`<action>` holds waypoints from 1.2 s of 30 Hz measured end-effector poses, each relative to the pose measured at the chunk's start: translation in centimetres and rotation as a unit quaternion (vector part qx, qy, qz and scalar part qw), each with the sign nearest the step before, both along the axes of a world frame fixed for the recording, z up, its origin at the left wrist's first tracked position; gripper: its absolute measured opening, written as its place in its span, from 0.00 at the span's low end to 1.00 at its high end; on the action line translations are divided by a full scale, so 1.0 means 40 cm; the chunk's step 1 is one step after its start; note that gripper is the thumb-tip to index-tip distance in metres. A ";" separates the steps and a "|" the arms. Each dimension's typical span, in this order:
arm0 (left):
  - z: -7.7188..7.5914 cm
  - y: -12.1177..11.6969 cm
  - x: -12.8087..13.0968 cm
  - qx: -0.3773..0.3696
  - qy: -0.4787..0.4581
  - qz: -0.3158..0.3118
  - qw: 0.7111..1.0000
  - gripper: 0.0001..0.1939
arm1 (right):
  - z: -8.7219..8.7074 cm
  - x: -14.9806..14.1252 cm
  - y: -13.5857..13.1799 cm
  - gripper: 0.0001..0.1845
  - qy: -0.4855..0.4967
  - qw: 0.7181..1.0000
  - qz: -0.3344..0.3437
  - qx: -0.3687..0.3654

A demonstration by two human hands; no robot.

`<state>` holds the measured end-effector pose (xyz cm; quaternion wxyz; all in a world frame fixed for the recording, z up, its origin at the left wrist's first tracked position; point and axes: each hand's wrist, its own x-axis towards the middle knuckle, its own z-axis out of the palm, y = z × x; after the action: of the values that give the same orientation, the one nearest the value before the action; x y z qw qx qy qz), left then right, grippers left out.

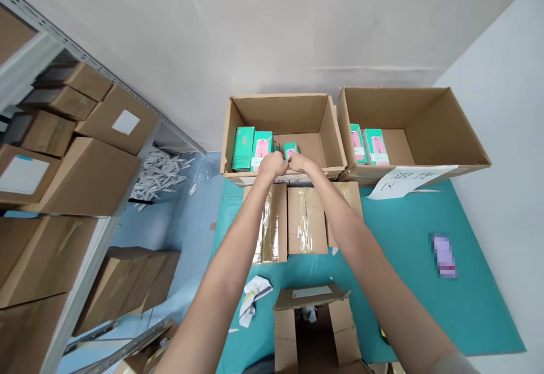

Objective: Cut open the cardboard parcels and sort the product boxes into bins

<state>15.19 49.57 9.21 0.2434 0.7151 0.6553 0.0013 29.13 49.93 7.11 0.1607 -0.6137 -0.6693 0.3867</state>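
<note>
Both my arms reach forward over the near rim of the left open carton [331, 130]. My left hand [272, 165] and my right hand [301, 162] are closed together on one small green product box [290, 150], held just inside the carton. Two more green boxes stand upright at the carton's left: a plain green box [243, 147] and a green box with a pink picture [262, 148]. My hands hide the lower part of the held box.
A second open carton [450, 119] on the right holds two green boxes [369, 145] and has a paper sheet [406, 179] draped over its rim. Three taped brown packs [306, 221] lie on the teal mat [408, 260]. An open small carton [312, 328] sits nearest me. Shelves with brown cartons [76, 170] fill the left.
</note>
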 end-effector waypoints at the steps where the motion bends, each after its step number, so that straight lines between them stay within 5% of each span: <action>1: 0.005 -0.004 0.003 0.009 -0.003 0.002 1.000 0.18 | 0.014 -0.002 -0.003 0.10 -0.039 0.999 -0.002 -0.023; 6: 0.031 -0.069 -0.002 0.206 -0.121 -0.019 0.971 0.25 | 0.102 -0.001 -0.058 0.21 -0.089 0.993 -0.061 0.044; 10: 0.003 -0.277 -0.066 0.339 -0.225 -0.017 0.913 0.22 | 0.120 0.052 -0.229 0.21 0.014 0.973 -0.067 0.219; 14: -0.095 -0.653 -0.178 0.315 -0.242 0.102 0.912 0.16 | 0.058 0.155 -0.582 0.20 0.095 0.949 -0.129 0.273; 18: -0.189 -1.046 -0.266 0.223 -0.206 0.231 0.924 0.18 | -0.018 0.251 -0.998 0.20 0.065 0.952 -0.233 0.190; 21: -0.235 -1.231 -0.297 0.173 -0.141 0.285 0.932 0.19 | -0.065 0.294 -1.238 0.23 0.031 0.948 -0.299 0.100; 24: -0.274 -1.279 -0.304 0.098 -0.094 0.282 0.950 0.26 | -0.099 0.315 -1.361 0.26 0.020 0.935 -0.348 0.059; 28: -0.322 -1.215 -0.291 -0.036 -0.043 0.241 0.969 0.46 | -0.106 0.316 -1.371 0.28 0.045 0.935 -0.346 0.068; 32: -0.347 -1.165 -0.278 -0.103 -0.023 0.207 0.973 0.39 | -0.081 0.289 -1.332 0.28 0.093 0.934 -0.330 0.099; 36: -0.332 -1.189 -0.284 -0.084 -0.030 0.211 0.973 0.29 | -0.065 0.254 -1.332 0.25 0.094 0.947 -0.287 0.107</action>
<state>3.84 2.00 -4.06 0.3164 0.5376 0.7814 0.0190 39.29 -3.36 4.50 0.3920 -0.7201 -0.4836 0.3065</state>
